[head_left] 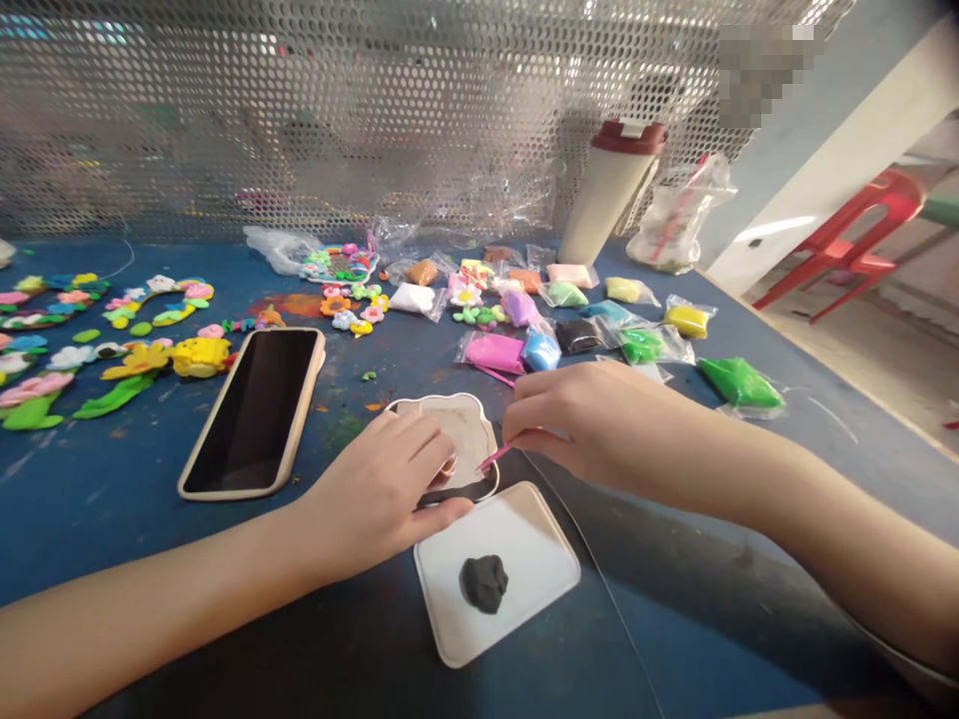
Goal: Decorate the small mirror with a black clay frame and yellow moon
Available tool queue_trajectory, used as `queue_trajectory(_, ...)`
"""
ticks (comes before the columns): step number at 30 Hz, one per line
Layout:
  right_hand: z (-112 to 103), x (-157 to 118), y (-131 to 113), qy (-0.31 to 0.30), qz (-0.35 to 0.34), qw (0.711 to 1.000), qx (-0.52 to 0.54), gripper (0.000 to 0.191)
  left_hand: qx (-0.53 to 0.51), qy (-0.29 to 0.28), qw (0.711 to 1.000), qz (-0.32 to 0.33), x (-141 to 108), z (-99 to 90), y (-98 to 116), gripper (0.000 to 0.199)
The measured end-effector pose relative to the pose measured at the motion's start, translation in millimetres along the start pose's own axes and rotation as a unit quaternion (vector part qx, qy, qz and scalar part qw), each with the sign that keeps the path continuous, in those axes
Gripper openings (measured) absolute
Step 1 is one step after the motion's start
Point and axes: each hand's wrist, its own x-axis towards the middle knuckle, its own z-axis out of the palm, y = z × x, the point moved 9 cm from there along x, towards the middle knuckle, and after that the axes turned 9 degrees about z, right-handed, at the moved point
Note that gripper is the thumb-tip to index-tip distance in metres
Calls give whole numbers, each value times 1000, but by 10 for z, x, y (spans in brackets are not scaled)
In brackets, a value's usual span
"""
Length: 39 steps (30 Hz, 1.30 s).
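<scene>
My left hand (390, 474) rests over a small scalloped-edge mirror (461, 424), fingers bent onto its surface and thumb along the near edge, holding it on the table. In my right hand (558, 414) a thin pink modelling tool (494, 457) is pinched, its tip touching the mirror's right side. A dark strip of clay runs along the mirror's near rim, partly covered by my left hand. Just in front lies a white rounded board (535, 534) bearing a lump of black clay (484, 583).
A smartphone (255, 414) lies left of my hands. Colourful clay flowers and figures (150, 355) spread across the left side. Several bags of coloured clay (494, 352) stretch behind my right hand. A tumbler (614, 190) and a plastic bag (681, 215) stand against the perforated metal panel (300, 120).
</scene>
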Motion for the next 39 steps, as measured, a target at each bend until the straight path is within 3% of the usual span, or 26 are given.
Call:
queue_trajectory(3, -22, -21, -74, 5, -30, 1000, 1, 21, -8, -1, 1000, -7, 0, 6, -12, 23)
queue_trajectory(8, -57, 6, 9, -2, 8, 1000, 20, 17, -16, -4, 1000, -11, -2, 8, -18, 26)
queue_trajectory(12, -116, 34, -12, 13, -1, 998, 53, 18, -22, 35, 999, 13, -11, -63, 20, 38)
queue_trajectory(16, -202, 15, -129, 52, -25, 989, 135, 13, -5, 69, 998, -1, -27, -142, 0, 24)
queue_trajectory(18, -223, 8, -117, 73, -3, 972, 225, 5, -14, 72, 997, -13, -23, -171, -11, 27)
queue_trajectory(21, -185, 10, 7, 93, 54, 910, 401, 13, -71, 82, 993, -39, -17, -228, -24, 26)
queue_trajectory(24, -180, 17, 96, 113, 74, 875, 464, 13, -121, 101, 987, -40, -19, -293, 17, 16)
queue_trajectory(26, -228, 15, 115, 127, 73, 887, 438, 13, -129, 121, 983, -58, -41, -328, 2, 19)
queue_trajectory(30, -303, 2, 73, 124, 59, 921, 364, 10, -106, 159, 968, -163, -147, -365, -189, 24)
queue_trajectory(33, -285, 4, 77, 117, 63, 921, 365, 11, -57, 151, 980, -115, -102, -396, -124, 18)
queue_trajectory(35, -207, 31, 134, 105, 80, 896, 424, 14, -36, 143, 985, -85, -59, -412, -62, 20)
queue_trajectory(39, 63, 132, 192, 52, 90, 789, 605, 22, -111, 147, 971, -154, -39, -405, -125, 24)
